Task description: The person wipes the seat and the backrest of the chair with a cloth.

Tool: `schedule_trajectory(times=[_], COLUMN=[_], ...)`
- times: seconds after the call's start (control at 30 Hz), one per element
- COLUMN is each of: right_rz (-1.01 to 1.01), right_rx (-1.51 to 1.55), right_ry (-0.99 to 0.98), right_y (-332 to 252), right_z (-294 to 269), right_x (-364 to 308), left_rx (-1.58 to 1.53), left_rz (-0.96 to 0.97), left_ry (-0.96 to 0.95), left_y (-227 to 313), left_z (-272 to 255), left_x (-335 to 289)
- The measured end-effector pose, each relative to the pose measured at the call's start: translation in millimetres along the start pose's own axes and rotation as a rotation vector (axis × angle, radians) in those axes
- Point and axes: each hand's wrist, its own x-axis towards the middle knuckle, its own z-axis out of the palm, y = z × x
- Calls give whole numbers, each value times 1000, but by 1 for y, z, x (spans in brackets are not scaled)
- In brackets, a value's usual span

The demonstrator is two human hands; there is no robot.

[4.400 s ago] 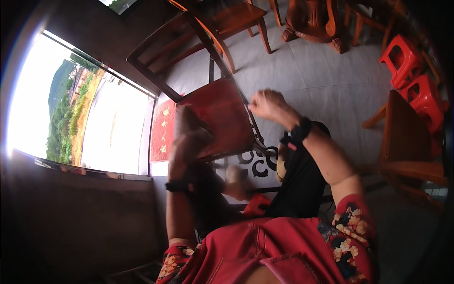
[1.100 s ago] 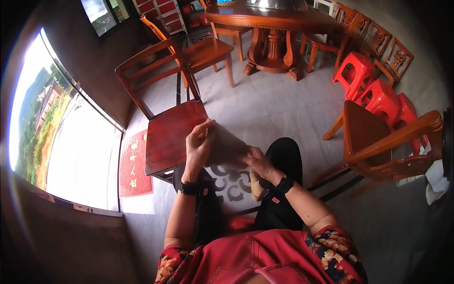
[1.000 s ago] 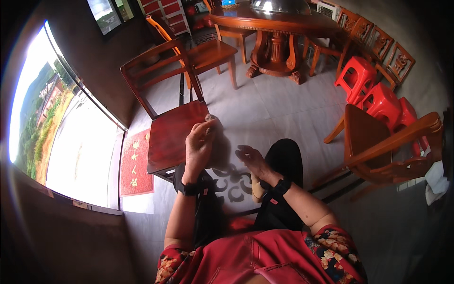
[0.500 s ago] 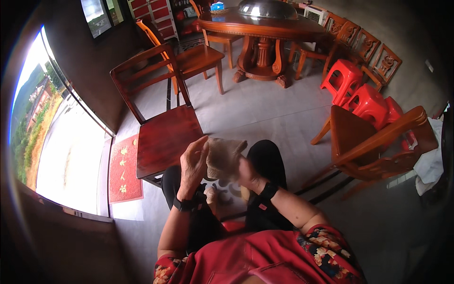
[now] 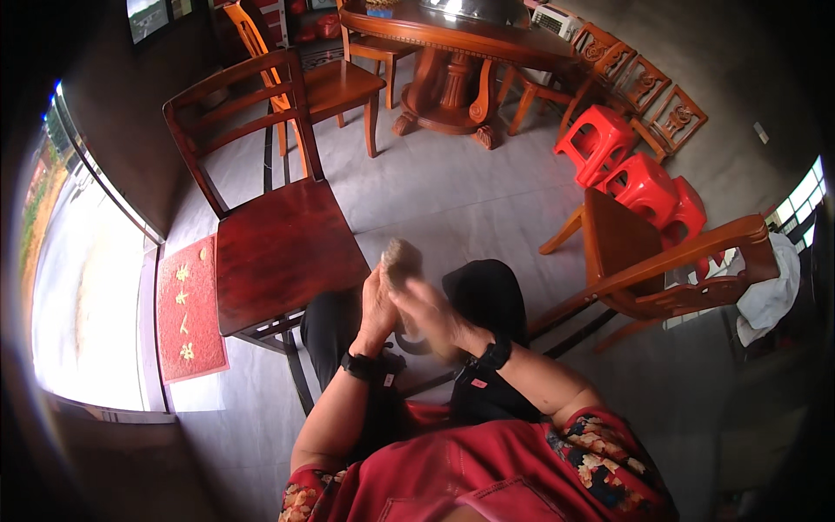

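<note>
A small brown fuzzy cloth (image 5: 403,261), folded into a narrow bundle, stands up between my two hands above my lap. My left hand (image 5: 374,306) is closed on its left side, fingers pointing up along it. Against its lower right side presses my right hand (image 5: 429,315), fingers reaching across toward the left hand and slightly smeared by motion. The cloth's lower part is hidden by the hands.
Close on my left is a dark red wooden chair (image 5: 283,248), with a red mat (image 5: 193,309) beside the bright doorway. A wooden armchair (image 5: 622,252) and red plastic stools (image 5: 644,187) are on the right. A round wooden table (image 5: 452,39) stands at the back.
The cloth has gone from a wider folded piece to a narrow upright bundle. My right hand has moved left, against the left hand. The whole view has shifted slightly.
</note>
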Motion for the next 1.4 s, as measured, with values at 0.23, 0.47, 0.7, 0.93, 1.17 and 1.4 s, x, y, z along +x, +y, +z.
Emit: schedule_trajectory(times=[0.23,0.47,0.7,0.93,1.17,1.4], right_rz=[-405,-573,-519,-279,-431,-392], right_rx=[-464,-386,-224,173,50,10], right_ry=[98,198,248,375,708,1110], right_y=[-46,-33,-16,24,0,-5], right_z=[-1,-34,-76,-132,-204,-259], right_x=[-24,-3,20,-6,-92,-180], left_rx=[-76,-765,1499,1624,1962,1638], left_rz=[-168,-512,549,545,950,732], left_ry=[-264,-43,-316,-547,-587,-632], left_y=[-65,-46,-13,16,38,36], left_z=[-38,-22,8,88,153,191], left_x=[3,18,24,46,50,60])
